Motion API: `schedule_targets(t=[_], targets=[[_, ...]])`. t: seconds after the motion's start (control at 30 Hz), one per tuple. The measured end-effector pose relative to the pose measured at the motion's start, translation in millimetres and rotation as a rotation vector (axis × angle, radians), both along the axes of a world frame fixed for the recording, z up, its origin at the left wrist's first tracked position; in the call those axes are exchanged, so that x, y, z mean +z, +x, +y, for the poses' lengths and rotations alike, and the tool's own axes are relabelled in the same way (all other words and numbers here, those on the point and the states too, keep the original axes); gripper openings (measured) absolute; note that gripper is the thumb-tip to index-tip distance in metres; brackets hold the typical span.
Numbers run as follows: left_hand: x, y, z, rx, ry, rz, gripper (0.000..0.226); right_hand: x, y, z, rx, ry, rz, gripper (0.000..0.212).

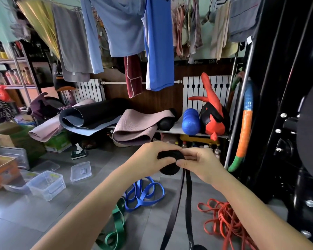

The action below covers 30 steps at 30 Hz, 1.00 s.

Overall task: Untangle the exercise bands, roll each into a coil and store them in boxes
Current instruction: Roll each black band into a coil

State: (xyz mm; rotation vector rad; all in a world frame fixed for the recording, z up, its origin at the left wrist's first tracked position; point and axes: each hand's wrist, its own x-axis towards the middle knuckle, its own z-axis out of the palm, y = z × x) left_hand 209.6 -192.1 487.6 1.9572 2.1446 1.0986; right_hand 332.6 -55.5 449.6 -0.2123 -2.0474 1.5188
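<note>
Closest to us, the two loose tails of the black band hang from our hands toward the floor, flat and limp. Above them, held in the air, is the half-wound coil. Our left hand grips it with fingers curled over its top, and our right hand pinches the strap just where it meets the coil. The band looks light, soft and rubbery, so we expect it to spring loose unless we keep our thumb on the outer wrap. We should hold the coil by its flat sides and feed the tails taut. Below the coil lie the blue band and green band, with the red band below and to its right. The clear boxes sit well to its left.
</note>
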Motion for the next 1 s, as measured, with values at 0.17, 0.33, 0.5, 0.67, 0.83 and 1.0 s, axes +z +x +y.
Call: schedule_targets(t=[0.17,0.33,0.5,0.67,0.83,1.0], targets=[[-8.8,3.5,-4.9,0.072,0.067,-0.114,0.039,-2.4,2.8,-1.9,-0.011,-0.042,0.06,0.034],[-23.6,13.6,-3.2,0.122,0.353,-0.434,0.045,-10.6,7.7,-4.6,-0.041,-0.105,0.09,0.031],[-38.4,25.6,1.9,0.118,0.472,-0.828,0.042,-30.8,9.2,-13.3,-0.043,-0.29,0.153,0.024],[-54.4,24.8,0.5,0.148,0.311,-0.719,0.034,-39.4,15.6,-8.4,-0.087,-0.299,0.1,0.024],[-58.9,7.9,-7.0,0.16,-0.052,0.012,0.047,-46.1,22.7,-4.7,-0.061,-0.062,-0.111,0.027],[-66.0,13.0,-9.2,0.001,-0.236,0.191,0.056,-51.7,25.0,-7.7,-0.045,0.021,-0.217,0.027]])
